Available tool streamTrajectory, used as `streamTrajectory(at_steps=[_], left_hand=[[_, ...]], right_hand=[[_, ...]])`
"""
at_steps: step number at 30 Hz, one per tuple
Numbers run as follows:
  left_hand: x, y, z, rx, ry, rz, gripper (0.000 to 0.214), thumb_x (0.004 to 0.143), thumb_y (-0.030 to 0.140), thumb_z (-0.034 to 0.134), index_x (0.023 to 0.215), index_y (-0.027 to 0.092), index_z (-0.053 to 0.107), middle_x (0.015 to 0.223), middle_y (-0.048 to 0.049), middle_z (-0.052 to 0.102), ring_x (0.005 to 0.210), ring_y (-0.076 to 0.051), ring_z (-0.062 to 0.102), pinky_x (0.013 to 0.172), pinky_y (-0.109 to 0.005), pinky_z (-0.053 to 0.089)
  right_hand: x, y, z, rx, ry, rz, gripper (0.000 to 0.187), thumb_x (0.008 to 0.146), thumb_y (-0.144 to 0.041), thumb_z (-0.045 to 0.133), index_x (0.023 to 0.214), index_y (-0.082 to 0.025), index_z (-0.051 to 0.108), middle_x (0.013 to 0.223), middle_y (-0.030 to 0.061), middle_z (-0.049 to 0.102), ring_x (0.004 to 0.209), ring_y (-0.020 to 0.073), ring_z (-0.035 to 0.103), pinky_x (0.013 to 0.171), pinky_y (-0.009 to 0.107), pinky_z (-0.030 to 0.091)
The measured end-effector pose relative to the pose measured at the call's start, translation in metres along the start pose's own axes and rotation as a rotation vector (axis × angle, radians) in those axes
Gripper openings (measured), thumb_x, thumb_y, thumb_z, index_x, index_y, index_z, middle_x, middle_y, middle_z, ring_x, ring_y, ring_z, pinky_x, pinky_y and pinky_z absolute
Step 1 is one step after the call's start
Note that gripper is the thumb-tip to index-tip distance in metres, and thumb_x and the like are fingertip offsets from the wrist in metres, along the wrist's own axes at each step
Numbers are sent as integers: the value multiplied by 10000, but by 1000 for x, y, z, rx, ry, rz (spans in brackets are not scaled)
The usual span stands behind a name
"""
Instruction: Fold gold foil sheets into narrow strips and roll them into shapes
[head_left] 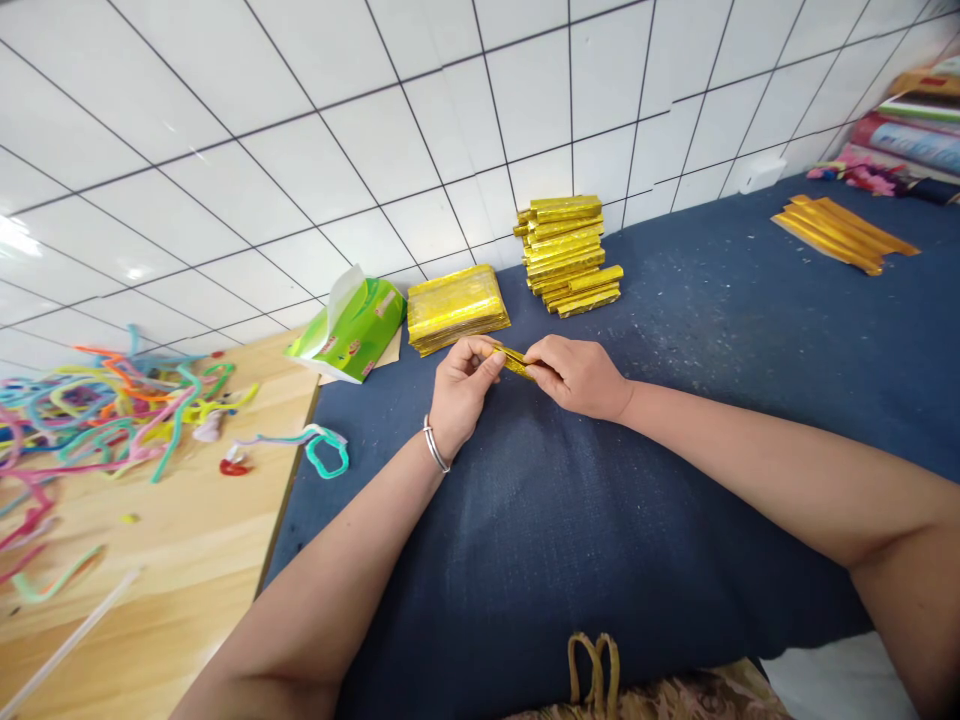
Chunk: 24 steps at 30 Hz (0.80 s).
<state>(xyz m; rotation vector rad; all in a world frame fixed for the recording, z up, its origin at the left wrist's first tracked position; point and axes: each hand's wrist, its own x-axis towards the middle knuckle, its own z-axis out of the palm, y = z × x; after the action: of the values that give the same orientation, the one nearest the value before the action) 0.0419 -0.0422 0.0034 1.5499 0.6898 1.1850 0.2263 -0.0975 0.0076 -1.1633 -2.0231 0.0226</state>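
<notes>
Between my two hands is a narrow folded strip of gold foil paper (513, 361), held slightly above the dark blue cloth (525, 520). My left hand (466, 385), with a silver bangle on its wrist, pinches the strip's left end. At the other end, the fingers of my right hand (574, 375) are closed on it, hiding part of it. Just beyond my left hand lies a flat stack of gold foil sheets (457, 305). A pile of folded gold strips (566, 255) rises behind my right hand, against the wall.
A green tissue pack (360, 325) sits left of the sheets. Tangled coloured pipe cleaners (112, 410) cover part of the wooden table (180, 560); a turquoise loop (327, 453) lies on the cloth's edge. Orange-gold strips (844, 232) and stacked books (915, 135) are at right, below the tiled wall (450, 120).
</notes>
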Motion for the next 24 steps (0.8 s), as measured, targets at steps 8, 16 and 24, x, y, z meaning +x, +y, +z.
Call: streamTrajectory(at_steps=[8, 16, 24], left_hand=[[1, 1, -1, 72, 6, 42, 204, 713, 331, 750, 794, 183, 635, 985, -32, 583, 709, -90, 533, 603, -219, 446], [2, 3, -2, 188, 53, 97, 158, 690, 310, 768, 745, 200, 668, 1016, -45, 600, 908, -163, 567, 783, -301, 468], [2, 2, -1, 178, 75, 67, 196, 717, 334, 746, 746, 173, 638, 988, -52, 607, 872, -142, 572, 760, -271, 469]], right_hand=[[3, 3, 0, 86, 26, 97, 150, 902, -232, 423, 905, -193, 567, 873, 26, 638, 818, 140, 580, 735, 262, 412], [2, 2, 0, 57, 14, 46, 173, 918, -249, 415, 909, -183, 575, 865, 33, 642, 807, 140, 585, 737, 263, 421], [2, 2, 0, 100, 29, 68, 166, 915, -253, 424, 907, -188, 577, 867, 30, 637, 820, 140, 581, 750, 264, 423]])
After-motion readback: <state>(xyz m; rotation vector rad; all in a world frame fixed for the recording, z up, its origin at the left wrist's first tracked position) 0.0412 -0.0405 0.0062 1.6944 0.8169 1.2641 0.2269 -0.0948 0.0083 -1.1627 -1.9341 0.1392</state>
